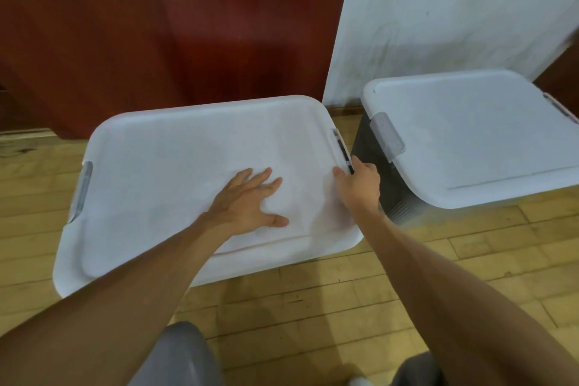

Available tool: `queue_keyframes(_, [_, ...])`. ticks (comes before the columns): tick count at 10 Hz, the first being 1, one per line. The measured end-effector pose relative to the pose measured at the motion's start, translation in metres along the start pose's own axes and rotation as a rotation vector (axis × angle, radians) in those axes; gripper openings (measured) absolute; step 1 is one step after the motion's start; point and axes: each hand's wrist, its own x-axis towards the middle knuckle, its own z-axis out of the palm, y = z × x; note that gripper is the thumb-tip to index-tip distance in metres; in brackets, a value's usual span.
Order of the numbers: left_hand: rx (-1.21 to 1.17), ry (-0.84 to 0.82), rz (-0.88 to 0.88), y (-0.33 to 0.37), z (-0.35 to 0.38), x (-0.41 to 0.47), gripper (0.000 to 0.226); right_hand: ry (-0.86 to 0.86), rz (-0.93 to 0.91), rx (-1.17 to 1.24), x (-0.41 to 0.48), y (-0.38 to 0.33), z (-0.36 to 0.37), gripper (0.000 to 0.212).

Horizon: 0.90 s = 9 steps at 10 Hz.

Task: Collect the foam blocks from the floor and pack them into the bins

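Note:
Two bins with white lids stand on the wooden floor. The near bin's lid (163,166) fills the middle of the view. My left hand (247,200) lies flat on it, fingers spread, holding nothing. My right hand (360,185) grips the lid's right edge at the grey latch (341,147), thumb on top and fingers curled under. The second bin (476,135) stands to the right with its lid on and a grey latch (387,136) folded down. No foam blocks are in view; the bins' insides are hidden.
A dark red wall or cabinet (156,25) rises behind the near bin, and a white panel (438,9) leans behind the right bin. Wooden floor (313,301) shows in front. My grey-clad knees (178,357) are at the bottom edge.

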Motion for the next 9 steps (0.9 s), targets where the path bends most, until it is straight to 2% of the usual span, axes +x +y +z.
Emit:
queue_keyframes(2, [-0.009, 0.004, -0.001, -0.001, 0.001, 0.001, 0.094, 0.068, -0.169, -0.193, -0.006, -0.005, 0.006, 0.036])
queue_keyframes(3, [-0.008, 0.008, 0.005, -0.004, 0.003, 0.002, 0.094, 0.074, -0.216, -0.326, -0.005, -0.004, 0.005, 0.037])
queue_keyframes(4, [-0.037, 0.008, 0.012, -0.007, 0.006, 0.005, 0.094, 0.075, -0.295, -0.574, -0.004, -0.003, 0.004, 0.039])
queue_keyframes(5, [-0.067, 0.012, 0.017, -0.01, 0.008, 0.004, 0.092, 0.064, -0.473, -0.733, -0.005, -0.007, 0.0, 0.046])
queue_keyframes(6, [-0.067, 0.026, 0.033, -0.011, 0.012, 0.004, 0.088, -0.088, -0.657, -0.724, -0.006, -0.015, -0.007, 0.046])
queue_keyframes(7, [-0.118, 0.088, 0.039, -0.01, 0.008, 0.002, 0.069, -0.256, -0.604, -0.595, -0.013, -0.021, -0.014, 0.037])
queue_keyframes(8, [-0.187, 0.138, 0.003, -0.005, -0.018, -0.018, 0.047, -0.375, -0.57, -0.579, -0.032, -0.034, -0.033, 0.034])
queue_keyframes(9, [-0.12, 0.161, -0.06, 0.007, -0.064, -0.054, 0.038, -0.468, -0.58, -0.589, -0.05, -0.066, -0.066, 0.033])
